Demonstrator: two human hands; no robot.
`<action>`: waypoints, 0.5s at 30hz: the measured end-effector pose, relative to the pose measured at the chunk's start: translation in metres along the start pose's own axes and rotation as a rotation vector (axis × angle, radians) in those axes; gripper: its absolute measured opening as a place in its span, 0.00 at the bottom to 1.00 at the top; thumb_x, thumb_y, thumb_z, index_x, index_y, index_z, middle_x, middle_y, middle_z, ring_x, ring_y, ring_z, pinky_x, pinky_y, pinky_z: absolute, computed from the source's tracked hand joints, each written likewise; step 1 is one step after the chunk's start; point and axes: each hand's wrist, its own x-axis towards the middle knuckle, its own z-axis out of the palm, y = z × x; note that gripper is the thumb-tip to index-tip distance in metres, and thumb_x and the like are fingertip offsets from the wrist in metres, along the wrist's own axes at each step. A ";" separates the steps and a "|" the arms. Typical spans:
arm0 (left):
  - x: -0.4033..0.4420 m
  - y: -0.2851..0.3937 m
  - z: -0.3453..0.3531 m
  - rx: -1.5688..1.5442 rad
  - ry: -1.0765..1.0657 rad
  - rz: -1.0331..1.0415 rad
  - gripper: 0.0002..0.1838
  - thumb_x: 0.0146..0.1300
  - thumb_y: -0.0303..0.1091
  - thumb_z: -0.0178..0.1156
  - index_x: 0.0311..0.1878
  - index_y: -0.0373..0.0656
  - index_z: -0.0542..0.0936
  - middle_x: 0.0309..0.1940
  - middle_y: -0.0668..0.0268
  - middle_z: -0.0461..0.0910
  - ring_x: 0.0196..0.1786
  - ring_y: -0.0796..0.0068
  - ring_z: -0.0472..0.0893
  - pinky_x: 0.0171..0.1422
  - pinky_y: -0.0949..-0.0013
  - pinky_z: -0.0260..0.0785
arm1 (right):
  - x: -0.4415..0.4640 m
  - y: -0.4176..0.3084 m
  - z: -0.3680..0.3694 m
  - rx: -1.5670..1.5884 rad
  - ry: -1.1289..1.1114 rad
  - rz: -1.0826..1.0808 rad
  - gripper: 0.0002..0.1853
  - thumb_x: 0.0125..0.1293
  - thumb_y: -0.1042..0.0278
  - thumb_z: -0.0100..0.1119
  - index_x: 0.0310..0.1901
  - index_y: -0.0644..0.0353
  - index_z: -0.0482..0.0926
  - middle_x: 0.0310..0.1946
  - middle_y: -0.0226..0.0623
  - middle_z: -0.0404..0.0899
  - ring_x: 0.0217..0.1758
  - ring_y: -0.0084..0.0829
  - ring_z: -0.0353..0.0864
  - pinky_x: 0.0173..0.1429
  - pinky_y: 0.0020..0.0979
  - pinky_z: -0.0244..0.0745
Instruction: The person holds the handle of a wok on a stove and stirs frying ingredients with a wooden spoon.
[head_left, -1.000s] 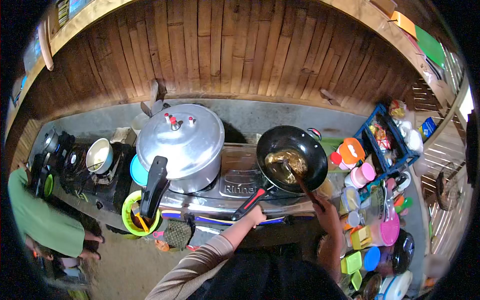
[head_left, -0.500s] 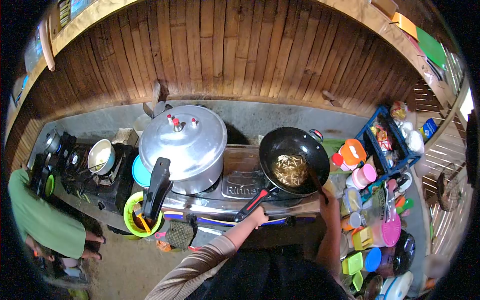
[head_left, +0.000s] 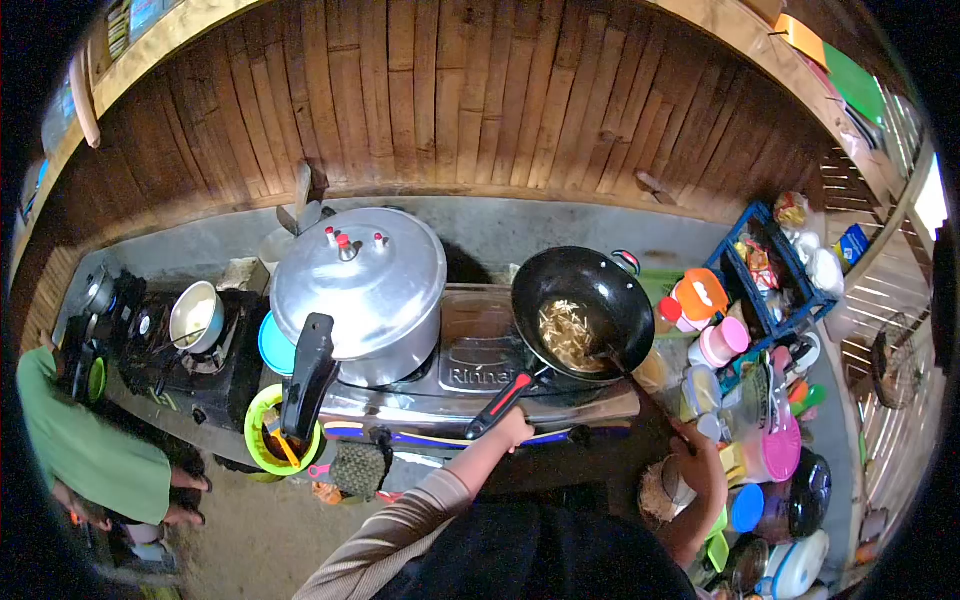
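A black wok [head_left: 625, 300] sits on the right side of the stove, with thin pale strips of food [head_left: 567, 333] in brown liquid. My right hand [head_left: 697, 455] is closed round the handle of a dark spatula [head_left: 640, 388], whose head reaches into the wok; its exact shape is hard to see. Beside the wok's red-and-black handle [head_left: 500, 406], my left hand [head_left: 514, 430] has its fingers curled at the stove's front edge. Whether it grips the handle or the edge cannot be made out.
A large pressure cooker [head_left: 360, 290] occupies the stove's left burner. Plastic containers [head_left: 780, 455] and a blue rack [head_left: 765, 275] crowd the right side. Left are a green basin [head_left: 262, 430], a second stove with a white pot [head_left: 198, 317], and a person in green [head_left: 95, 445].
My right hand has moved down and right, away from the wok, with the spatula slanting more. The food strips have shifted in the wok. My left hand stays beside the wok's handle.
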 end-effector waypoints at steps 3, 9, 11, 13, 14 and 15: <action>0.000 -0.001 0.001 -0.008 -0.021 -0.021 0.17 0.55 0.38 0.56 0.21 0.31 0.76 0.12 0.60 0.75 0.11 0.69 0.75 0.19 0.64 0.72 | -0.007 -0.009 -0.013 -0.064 -0.089 0.064 0.18 0.61 0.75 0.58 0.54 0.60 0.77 0.47 0.45 0.81 0.52 0.34 0.78 0.57 0.31 0.68; 0.001 0.001 0.001 -0.030 -0.010 -0.016 0.16 0.54 0.38 0.56 0.22 0.31 0.76 0.13 0.60 0.76 0.11 0.69 0.76 0.19 0.64 0.72 | -0.018 -0.001 -0.019 -0.045 -0.023 0.002 0.18 0.60 0.74 0.60 0.53 0.61 0.77 0.47 0.46 0.81 0.50 0.34 0.79 0.56 0.31 0.69; -0.003 0.003 -0.001 -0.005 -0.024 -0.032 0.16 0.54 0.37 0.56 0.22 0.30 0.76 0.13 0.59 0.76 0.11 0.69 0.76 0.18 0.65 0.72 | -0.019 -0.005 -0.020 -0.044 -0.011 -0.011 0.18 0.60 0.74 0.60 0.53 0.60 0.77 0.47 0.46 0.81 0.50 0.36 0.79 0.56 0.32 0.70; -0.001 0.001 0.001 -0.043 -0.021 -0.030 0.17 0.55 0.37 0.56 0.24 0.28 0.76 0.14 0.59 0.76 0.11 0.69 0.76 0.18 0.66 0.71 | -0.012 0.005 -0.006 0.052 -0.037 0.024 0.18 0.60 0.74 0.60 0.54 0.60 0.77 0.46 0.46 0.81 0.50 0.36 0.80 0.56 0.32 0.70; 0.002 -0.001 0.003 -0.047 -0.021 -0.030 0.17 0.55 0.37 0.56 0.24 0.28 0.76 0.14 0.59 0.76 0.11 0.69 0.76 0.18 0.66 0.71 | -0.007 0.009 0.000 0.147 -0.063 0.057 0.18 0.60 0.74 0.60 0.54 0.60 0.77 0.46 0.46 0.81 0.50 0.36 0.80 0.55 0.32 0.70; 0.006 -0.005 0.005 -0.050 -0.020 -0.023 0.17 0.55 0.37 0.56 0.25 0.28 0.76 0.14 0.58 0.76 0.11 0.69 0.75 0.17 0.66 0.71 | -0.003 0.007 0.007 0.144 -0.065 0.055 0.18 0.60 0.74 0.60 0.54 0.60 0.77 0.46 0.46 0.81 0.50 0.36 0.80 0.55 0.32 0.70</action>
